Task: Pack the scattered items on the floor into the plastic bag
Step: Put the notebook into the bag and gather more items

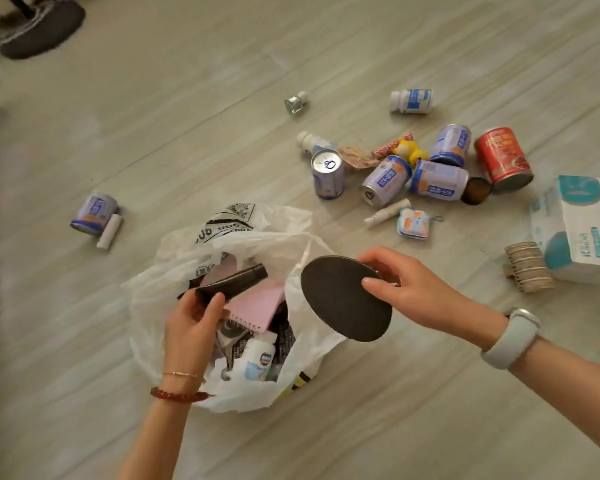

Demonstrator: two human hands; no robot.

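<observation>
A white plastic bag (174, 271) lies open on the floor at centre, with a pink spiral notebook (257, 306), a white bottle and other items inside. My left hand (191, 327) grips a dark tube (232, 284) over the bag's mouth. My right hand (406, 289) holds a dark oval disc (343, 303) by its edge, just right of the opening. Several purple cans (385, 180), a red can (503, 159), white bottles (411, 100) and a yellow toy (409, 150) lie scattered beyond the bag.
A lone purple can (94, 213) with a white stick lies at left. A white and teal package (582, 226) and a stack of round coasters (527, 268) sit at right. A dark round base (42, 29) stands at far top left.
</observation>
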